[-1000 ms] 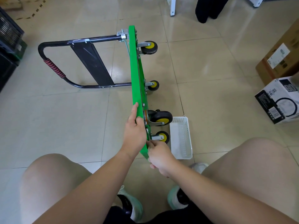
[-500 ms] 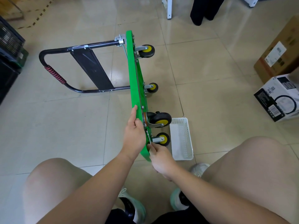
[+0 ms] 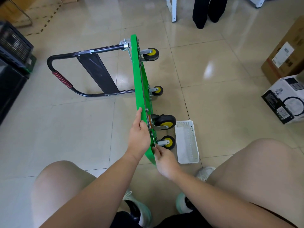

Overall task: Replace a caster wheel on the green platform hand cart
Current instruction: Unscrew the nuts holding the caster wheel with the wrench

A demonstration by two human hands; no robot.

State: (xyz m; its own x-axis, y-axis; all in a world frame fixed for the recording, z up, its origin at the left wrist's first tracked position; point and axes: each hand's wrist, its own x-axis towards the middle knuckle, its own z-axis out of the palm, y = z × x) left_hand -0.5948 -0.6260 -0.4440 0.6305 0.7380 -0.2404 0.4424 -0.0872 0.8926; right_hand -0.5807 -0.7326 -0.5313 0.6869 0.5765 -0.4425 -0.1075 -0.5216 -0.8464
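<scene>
Green cart [image 3: 139,89]: tipped on its long edge on the tiled floor [image 3: 82,129], black handle [image 3: 65,83] lying left, four black-and-yellow casters pointing right.
Left hand [image 3: 139,137]: grips the platform's upper edge by the big swivel caster [image 3: 165,121].
Right hand [image 3: 164,159]: fingers curled, pinching a thin metal strip [image 3: 153,141] at the near underside, beside the nearest caster [image 3: 168,142].
Since a second ago: both hands and cart sit where they were.

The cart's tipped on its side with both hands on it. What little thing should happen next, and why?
Probably work loose the fastening at the nearest caster wheel. The left hand grips the green platform on edge, the right hand pinches at that caster's mounting plate, and a white basket waits beside it. No tool is clearly visible.
</scene>
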